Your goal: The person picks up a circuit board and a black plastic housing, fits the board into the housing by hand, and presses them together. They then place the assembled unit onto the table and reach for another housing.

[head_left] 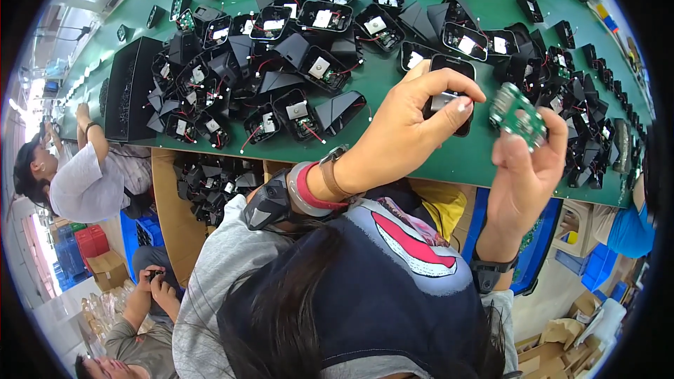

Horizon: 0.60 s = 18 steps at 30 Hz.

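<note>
The left hand (411,116) grips a black housing (449,91) between thumb and fingers, held above the green table (449,161). Just right of the housing, the right hand (526,168) pinches a small green circuit board (517,114) by its edge. Seating the board probably wants it squared to the housing's opening, with fingers kept off its components.
</note>
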Motion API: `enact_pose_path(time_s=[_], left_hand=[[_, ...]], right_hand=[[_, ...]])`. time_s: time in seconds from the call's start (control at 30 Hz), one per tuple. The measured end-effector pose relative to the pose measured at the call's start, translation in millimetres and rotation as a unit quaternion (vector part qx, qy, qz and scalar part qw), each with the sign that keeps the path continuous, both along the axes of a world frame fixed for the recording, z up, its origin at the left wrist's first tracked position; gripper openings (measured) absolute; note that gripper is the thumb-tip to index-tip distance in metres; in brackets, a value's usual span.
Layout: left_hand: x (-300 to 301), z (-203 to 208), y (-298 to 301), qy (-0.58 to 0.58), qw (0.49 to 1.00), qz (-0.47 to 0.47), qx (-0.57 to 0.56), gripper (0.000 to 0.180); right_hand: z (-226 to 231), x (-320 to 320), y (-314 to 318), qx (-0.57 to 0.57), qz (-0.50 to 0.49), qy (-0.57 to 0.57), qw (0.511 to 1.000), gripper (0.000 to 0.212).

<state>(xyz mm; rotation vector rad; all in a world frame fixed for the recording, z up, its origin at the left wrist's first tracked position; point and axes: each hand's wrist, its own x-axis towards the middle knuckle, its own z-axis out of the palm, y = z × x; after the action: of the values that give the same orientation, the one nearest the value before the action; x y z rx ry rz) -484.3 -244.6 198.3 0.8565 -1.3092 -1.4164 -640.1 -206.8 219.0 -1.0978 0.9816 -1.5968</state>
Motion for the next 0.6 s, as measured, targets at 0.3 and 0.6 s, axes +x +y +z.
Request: enact_pose_path(time_s=[0.3,0.6], left_hand=[[0.9,-2.7,-1.8,-0.091,0.984,0.06,-0.138,0.014],[4.0,4.9,3.9,-0.156,0.983,0.043,-0.09,0.026]], right_hand=[[-2.4,17.6,-5.3,-0.006,0.005,0.048,0.999,0.051],[-6.9,15.0,-6.8,0.037,-0.016,0.083,0.996,0.044]])
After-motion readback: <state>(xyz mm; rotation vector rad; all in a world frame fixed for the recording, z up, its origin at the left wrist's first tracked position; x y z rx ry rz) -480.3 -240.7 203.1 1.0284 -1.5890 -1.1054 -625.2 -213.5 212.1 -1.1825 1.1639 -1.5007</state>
